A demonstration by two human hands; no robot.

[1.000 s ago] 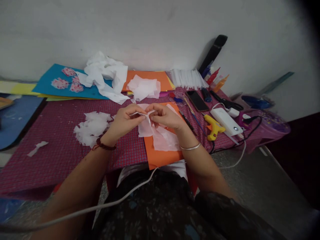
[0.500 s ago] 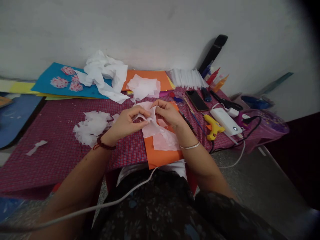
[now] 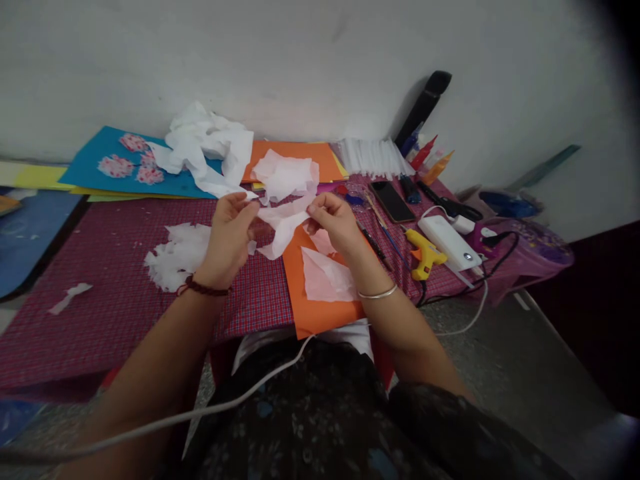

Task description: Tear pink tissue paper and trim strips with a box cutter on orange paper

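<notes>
A thin white piece of tissue paper (image 3: 284,225) is stretched between my two hands, above the table. My left hand (image 3: 231,230) pinches its left end, and my right hand (image 3: 327,219) pinches the right end between thumb and fingers. Below my right hand, pale tissue pieces (image 3: 327,277) lie on an orange sheet (image 3: 315,317) at the table's front edge. A heap of torn white tissue (image 3: 180,257) sits left of my left hand, partly hidden by it. Beyond my hands, more tissue sheets (image 3: 287,175) rest on orange paper.
A yellow glue gun (image 3: 425,255), a white power bank (image 3: 450,241), a phone (image 3: 393,201) and scissors (image 3: 450,203) lie on the right. White glue sticks (image 3: 373,158) stand along the wall. Crumpled white tissue (image 3: 207,143) covers part of a blue sheet (image 3: 95,157). A white cable (image 3: 240,398) crosses in front.
My hands have moved apart, the left one leftward and turned upward, drawing the tissue out between them. The pale pieces on the orange sheet are now more exposed.
</notes>
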